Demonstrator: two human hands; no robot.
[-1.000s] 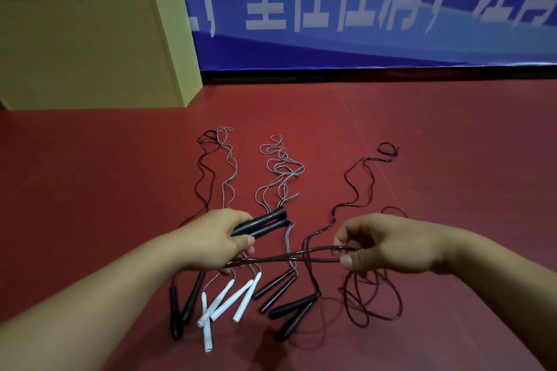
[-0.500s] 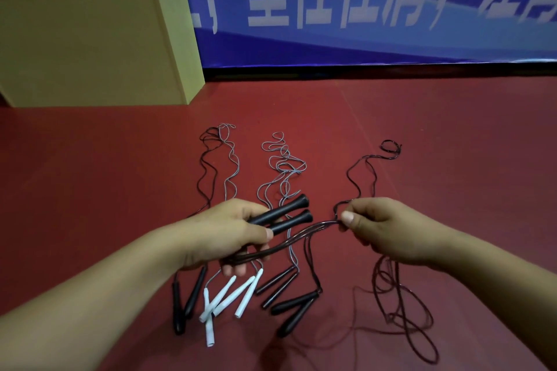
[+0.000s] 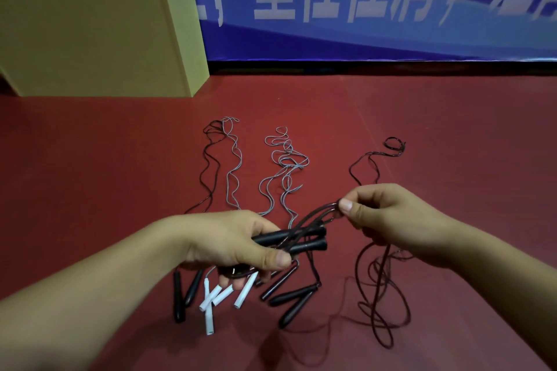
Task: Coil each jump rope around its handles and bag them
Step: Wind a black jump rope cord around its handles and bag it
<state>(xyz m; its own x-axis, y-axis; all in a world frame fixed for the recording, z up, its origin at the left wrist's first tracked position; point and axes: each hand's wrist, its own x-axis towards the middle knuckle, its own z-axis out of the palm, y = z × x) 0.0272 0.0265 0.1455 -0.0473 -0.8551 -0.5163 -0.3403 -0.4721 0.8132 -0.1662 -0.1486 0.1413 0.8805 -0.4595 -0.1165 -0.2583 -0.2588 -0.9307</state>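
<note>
1. Red floor (image 3: 452, 135) fills the lower view. A blue banner (image 3: 376, 24) with large pale characters runs along the back.
2. Tan box (image 3: 90, 36) stands on the floor at far left, against the banner.
3. Left hand (image 3: 229, 242) low centre, fingers and thumb curled round a pair of black handles (image 3: 304, 239). The handles lie side by side, ends pointing right, lifted off the floor.
4. Right hand (image 3: 388, 220) just right of those handles, a little higher. Thumb and fingers pinch several strands of dark rope (image 3: 319, 214) that run from the handles up to the pinch.
5. Slack of the same dark rope hangs below the right hand and lies in loose loops (image 3: 382, 304) on the floor at lower right.
6. Another dark rope (image 3: 366, 159) trails away up the floor behind the right hand, ending in a small curl.
7. Two grey ropes (image 3: 283, 166) and one dark rope (image 3: 209, 159) lie in wavy lines up the floor, centre and centre left.
8. Handles on the floor beneath the left hand: two black (image 3: 179, 298) at left, white ones (image 3: 211, 301) crossed over each other in the middle, more black ones (image 3: 294, 298) at right. Which rope joins which handle cannot be made out under the hand.
</note>
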